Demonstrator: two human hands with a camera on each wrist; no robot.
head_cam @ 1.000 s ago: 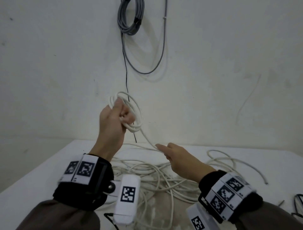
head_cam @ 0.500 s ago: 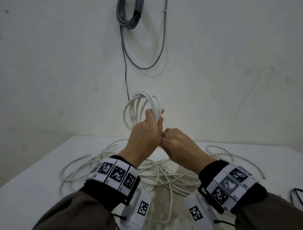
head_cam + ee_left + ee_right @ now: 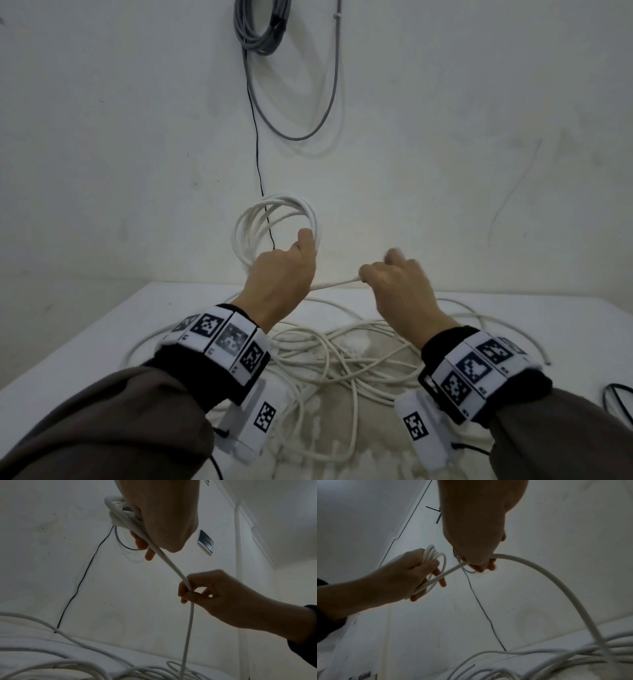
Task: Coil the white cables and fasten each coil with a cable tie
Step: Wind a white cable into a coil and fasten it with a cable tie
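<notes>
1. Up above the desk (image 3: 85, 342), the left hand (image 3: 281, 277) grips a white cable coil (image 3: 274, 219).
2. Beside it, the right hand (image 3: 397, 284) pinches the cable's taut strand (image 3: 335, 283).
3. Loose white cable (image 3: 342, 359) sprawls on the desk below.

coil (image 3: 278, 226) above table (image 3: 548, 329), loose cable (image 3: 342, 363) on table below

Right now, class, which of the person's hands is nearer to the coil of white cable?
Left. The left hand grips the coil itself; the right hand is off to the side, holding the trailing strand.
</notes>
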